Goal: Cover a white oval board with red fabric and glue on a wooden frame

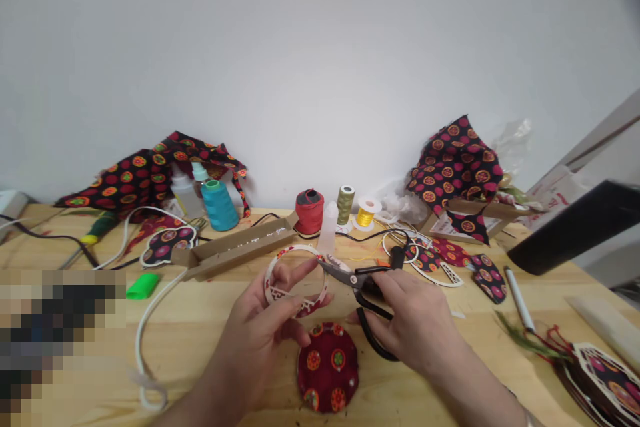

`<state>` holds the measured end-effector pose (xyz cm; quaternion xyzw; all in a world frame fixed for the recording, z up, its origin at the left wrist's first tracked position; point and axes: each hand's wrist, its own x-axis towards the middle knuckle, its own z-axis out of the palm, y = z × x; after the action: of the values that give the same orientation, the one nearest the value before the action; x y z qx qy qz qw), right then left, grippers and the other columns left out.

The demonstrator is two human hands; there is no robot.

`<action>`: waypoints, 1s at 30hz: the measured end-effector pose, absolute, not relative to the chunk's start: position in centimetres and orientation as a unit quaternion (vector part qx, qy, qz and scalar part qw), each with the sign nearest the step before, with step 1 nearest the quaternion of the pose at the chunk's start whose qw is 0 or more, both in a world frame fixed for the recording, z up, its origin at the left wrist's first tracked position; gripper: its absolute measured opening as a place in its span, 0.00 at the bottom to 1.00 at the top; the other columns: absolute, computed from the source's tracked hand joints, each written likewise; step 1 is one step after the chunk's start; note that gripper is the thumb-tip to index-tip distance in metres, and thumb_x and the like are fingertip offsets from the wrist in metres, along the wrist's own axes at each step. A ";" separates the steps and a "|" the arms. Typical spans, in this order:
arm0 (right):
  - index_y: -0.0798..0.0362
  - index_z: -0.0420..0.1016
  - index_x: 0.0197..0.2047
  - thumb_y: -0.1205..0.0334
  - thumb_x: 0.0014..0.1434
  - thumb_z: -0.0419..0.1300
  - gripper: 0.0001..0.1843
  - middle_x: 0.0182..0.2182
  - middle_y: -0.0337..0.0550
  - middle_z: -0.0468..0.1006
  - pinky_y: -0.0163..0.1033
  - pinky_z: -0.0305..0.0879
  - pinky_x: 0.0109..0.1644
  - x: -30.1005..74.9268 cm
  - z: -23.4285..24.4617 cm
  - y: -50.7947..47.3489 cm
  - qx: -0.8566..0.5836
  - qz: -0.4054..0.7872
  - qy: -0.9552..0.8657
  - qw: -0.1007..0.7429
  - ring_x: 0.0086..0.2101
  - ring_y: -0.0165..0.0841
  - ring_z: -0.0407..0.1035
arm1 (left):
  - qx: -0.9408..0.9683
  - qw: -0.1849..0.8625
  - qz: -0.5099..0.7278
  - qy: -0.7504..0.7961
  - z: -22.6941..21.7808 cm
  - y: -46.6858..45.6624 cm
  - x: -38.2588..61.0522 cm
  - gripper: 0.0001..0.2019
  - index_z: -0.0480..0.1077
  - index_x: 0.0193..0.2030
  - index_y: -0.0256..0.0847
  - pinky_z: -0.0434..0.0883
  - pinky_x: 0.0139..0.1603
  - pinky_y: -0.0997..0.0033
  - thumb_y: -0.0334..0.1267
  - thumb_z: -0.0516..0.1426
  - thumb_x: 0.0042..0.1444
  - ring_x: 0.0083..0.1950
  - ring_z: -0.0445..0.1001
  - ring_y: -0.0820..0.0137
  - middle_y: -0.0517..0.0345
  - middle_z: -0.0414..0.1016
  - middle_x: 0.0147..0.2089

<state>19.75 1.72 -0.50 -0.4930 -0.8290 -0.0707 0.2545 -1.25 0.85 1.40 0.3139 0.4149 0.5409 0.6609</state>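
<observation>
My left hand [265, 320] holds up a thin round ring frame [269, 277] with red-and-white edging and a cut-out lattice in its lower part. In my right hand [417, 317] is a pair of scissors [373, 330] with black handles, fingers in the loops. Its blade tips reach the ring's upper right edge, close to my left fingertips. The handles are spread apart. Below both hands, a round dark-red fabric-covered disc [329, 367] with flower patterns lies on the wooden table [240, 387].
A long cardboard tray [240, 250] lies behind my left hand. Thread spools, turquoise [220, 207], red [310, 210] and yellow [367, 213], stand near the wall. Patterned cloth [457, 163] is heaped back right. A white cable [143, 340] and green cap [143, 285] lie left, a marker [519, 297] right.
</observation>
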 end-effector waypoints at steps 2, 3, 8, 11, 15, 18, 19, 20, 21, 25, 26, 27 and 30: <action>0.55 0.70 0.33 0.61 0.50 0.60 0.08 0.27 0.45 0.75 0.37 0.60 0.30 19.8 -0.7 1.8 -0.482 -0.103 -0.831 0.256 0.29 0.37 0.69 | 0.312 0.656 0.543 0.422 1.5 0.7 -1.2 0.18 0.65 0.42 0.42 0.67 0.16 0.80 0.27 0.62 0.44 0.38 0.80 0.56 0.44 0.71 0.57; 0.55 0.70 0.33 0.61 0.50 0.60 0.07 0.27 0.45 0.75 0.38 0.60 0.30 19.9 -0.7 1.9 -0.479 -0.115 -0.832 0.255 0.29 0.37 0.69 | 0.313 0.654 0.544 0.422 1.5 0.7 -1.2 0.22 0.64 0.47 0.43 0.67 0.16 0.79 0.27 0.62 0.44 0.38 0.80 0.56 0.44 0.70 0.58; 0.55 0.70 0.33 0.61 0.50 0.62 0.08 0.26 0.43 0.75 0.37 0.60 0.28 20.1 -0.8 2.0 -0.470 -0.129 -0.839 0.242 0.28 0.36 0.69 | 0.329 0.664 0.549 0.387 1.3 0.7 -1.6 0.29 0.62 0.55 0.47 0.68 0.18 0.77 0.26 0.59 0.45 0.35 0.80 0.58 0.45 0.67 0.61; 0.55 0.70 0.33 0.61 0.50 0.62 0.08 0.26 0.43 0.75 0.37 0.60 0.29 20.2 -0.7 2.0 -0.460 -0.136 -0.842 0.248 0.28 0.36 0.69 | 0.337 0.681 0.541 0.361 1.0 1.0 -2.0 0.19 0.66 0.52 0.43 0.71 0.22 0.72 0.33 0.57 0.52 0.38 0.79 0.55 0.45 0.66 0.61; 0.55 0.69 0.33 0.61 0.49 0.63 0.09 0.26 0.42 0.75 0.38 0.61 0.29 20.2 -0.6 2.0 -0.452 -0.135 -0.847 0.244 0.28 0.36 0.69 | 0.305 0.694 0.558 0.338 0.8 1.2 -2.1 0.16 0.66 0.53 0.42 0.74 0.30 0.62 0.40 0.51 0.58 0.42 0.77 0.51 0.45 0.69 0.57; 0.55 0.69 0.33 0.62 0.48 0.64 0.10 0.27 0.42 0.76 0.38 0.60 0.28 20.2 -0.6 2.0 -0.447 -0.135 -0.851 0.239 0.28 0.36 0.70 | 0.295 0.703 0.563 0.320 0.6 1.2 -2.1 0.16 0.66 0.53 0.45 0.74 0.35 0.59 0.41 0.48 0.60 0.43 0.77 0.53 0.49 0.71 0.54; 0.55 0.69 0.34 0.62 0.48 0.64 0.10 0.27 0.42 0.76 0.38 0.60 0.28 20.2 -0.6 2.0 -0.447 -0.135 -0.852 0.236 0.28 0.37 0.70 | 0.295 0.706 0.562 0.314 0.5 1.2 -2.1 0.15 0.66 0.53 0.45 0.74 0.37 0.58 0.41 0.48 0.61 0.43 0.77 0.53 0.51 0.71 0.53; 0.55 0.69 0.34 0.63 0.47 0.64 0.10 0.27 0.42 0.76 0.38 0.60 0.28 20.2 -0.7 2.0 -0.448 -0.134 -0.853 0.232 0.28 0.37 0.70 | 0.295 0.710 0.561 0.308 0.5 1.1 -2.1 0.15 0.67 0.52 0.46 0.73 0.39 0.58 0.41 0.47 0.61 0.43 0.76 0.54 0.53 0.71 0.53; 0.55 0.69 0.34 0.63 0.47 0.65 0.11 0.27 0.42 0.76 0.38 0.60 0.28 20.1 -0.7 2.0 -0.449 -0.133 -0.854 0.227 0.28 0.37 0.70 | 0.293 0.712 0.561 0.302 0.4 1.1 -2.0 0.15 0.68 0.52 0.46 0.72 0.42 0.57 0.41 0.47 0.61 0.43 0.76 0.55 0.54 0.71 0.52; 0.55 0.69 0.34 0.63 0.46 0.66 0.12 0.27 0.42 0.77 0.38 0.61 0.28 20.0 -0.7 1.9 -0.450 -0.130 -0.856 0.218 0.29 0.37 0.70 | 0.289 0.714 0.562 0.301 0.6 1.1 -1.8 0.14 0.68 0.50 0.46 0.70 0.46 0.55 0.42 0.49 0.61 0.43 0.76 0.55 0.56 0.72 0.50; 0.55 0.70 0.34 0.63 0.45 0.66 0.12 0.28 0.42 0.77 0.38 0.61 0.28 20.0 -0.7 1.9 -0.450 -0.131 -0.856 0.219 0.29 0.37 0.70 | 0.290 0.712 0.564 0.303 0.7 1.1 -1.7 0.13 0.68 0.50 0.46 0.70 0.46 0.54 0.42 0.49 0.61 0.43 0.76 0.55 0.56 0.72 0.50; 0.55 0.70 0.34 0.62 0.45 0.66 0.13 0.28 0.42 0.77 0.39 0.61 0.28 20.0 -0.7 1.9 -0.449 -0.134 -0.856 0.220 0.29 0.37 0.70 | 0.291 0.709 0.566 0.306 0.8 1.1 -1.7 0.13 0.67 0.50 0.46 0.70 0.46 0.54 0.42 0.50 0.61 0.42 0.77 0.55 0.56 0.72 0.49; 0.55 0.69 0.34 0.62 0.45 0.67 0.13 0.27 0.42 0.77 0.39 0.60 0.27 20.0 -0.7 1.9 -0.448 -0.145 -0.854 0.220 0.28 0.37 0.70 | 0.295 0.698 0.570 0.317 1.0 1.1 -1.5 0.12 0.66 0.50 0.47 0.71 0.45 0.55 0.41 0.51 0.60 0.42 0.77 0.56 0.56 0.74 0.48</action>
<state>19.97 1.86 -0.74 -0.4484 -0.8540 -0.1452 0.2203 -1.48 1.07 1.04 0.2955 0.3172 0.5699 0.6981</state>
